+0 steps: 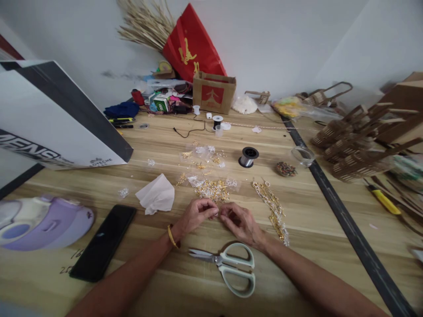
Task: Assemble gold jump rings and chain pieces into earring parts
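My left hand (199,213) pinches a tiny, pale ring-like piece (216,214) between thumb and forefinger, too small to name surely. Close on its right, my right hand (240,221) has its fingers curled together at the same spot; whatever they grip is hidden. Just beyond the fingertips lies a pile of gold and silver beads (212,190). Scissors with pale green handles (224,264) rest on the table below both hands, blades pointing left. To the right are strands of gold and silver chain (272,209). A gold bracelet (172,236) circles my left wrist.
A spool of silver wire (248,157) stands beyond the hands, near a dish of dark beads (286,169). Leftward lie a white tissue (156,194), a black phone (103,243) and a purple bottle (49,222). Woven baskets (353,145) and a yellow cutter (383,199) occupy the right.
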Demonstrator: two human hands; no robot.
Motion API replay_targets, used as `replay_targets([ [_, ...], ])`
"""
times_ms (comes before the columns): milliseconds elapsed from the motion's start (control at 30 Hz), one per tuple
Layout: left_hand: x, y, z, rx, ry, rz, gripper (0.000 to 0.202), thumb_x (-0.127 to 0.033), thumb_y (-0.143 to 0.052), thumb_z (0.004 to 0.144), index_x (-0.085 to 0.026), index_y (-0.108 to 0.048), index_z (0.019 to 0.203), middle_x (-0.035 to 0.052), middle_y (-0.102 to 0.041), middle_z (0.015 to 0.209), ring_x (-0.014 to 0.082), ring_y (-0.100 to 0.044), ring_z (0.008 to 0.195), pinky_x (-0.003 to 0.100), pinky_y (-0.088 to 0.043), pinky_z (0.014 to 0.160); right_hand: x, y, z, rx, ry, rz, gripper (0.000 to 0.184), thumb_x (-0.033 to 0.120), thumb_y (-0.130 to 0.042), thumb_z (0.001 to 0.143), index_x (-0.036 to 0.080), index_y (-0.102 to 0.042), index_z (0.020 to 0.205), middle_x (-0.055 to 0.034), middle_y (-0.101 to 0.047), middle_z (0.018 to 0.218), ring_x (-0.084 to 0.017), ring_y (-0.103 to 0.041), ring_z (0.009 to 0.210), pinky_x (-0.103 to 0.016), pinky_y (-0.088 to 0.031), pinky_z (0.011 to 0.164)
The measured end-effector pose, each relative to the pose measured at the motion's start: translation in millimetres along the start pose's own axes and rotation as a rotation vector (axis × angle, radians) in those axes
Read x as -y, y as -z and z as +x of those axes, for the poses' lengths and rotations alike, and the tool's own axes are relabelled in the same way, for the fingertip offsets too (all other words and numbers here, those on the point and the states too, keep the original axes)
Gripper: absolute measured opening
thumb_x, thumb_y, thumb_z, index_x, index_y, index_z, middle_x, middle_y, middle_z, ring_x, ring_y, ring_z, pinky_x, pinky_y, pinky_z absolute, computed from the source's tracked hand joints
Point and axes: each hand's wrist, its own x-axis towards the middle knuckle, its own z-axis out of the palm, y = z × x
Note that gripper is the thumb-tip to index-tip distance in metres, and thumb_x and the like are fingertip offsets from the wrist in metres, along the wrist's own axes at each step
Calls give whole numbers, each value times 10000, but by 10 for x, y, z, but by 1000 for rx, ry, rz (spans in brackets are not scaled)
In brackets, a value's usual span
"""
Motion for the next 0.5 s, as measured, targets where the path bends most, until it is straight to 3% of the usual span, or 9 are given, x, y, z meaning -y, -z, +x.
replay_targets([
  [500, -20, -74, -46, 49, -48, 108, 161, -272, -593, 786, -123, -596, 725, 7, -565, 655, 117, -516, 630, 227, -420, 609, -9, -12, 22, -7, 16, -39, 147, 322, -560, 877, 190, -519, 828, 0, -548, 672, -111, -459, 555, -228, -364, 503],
])
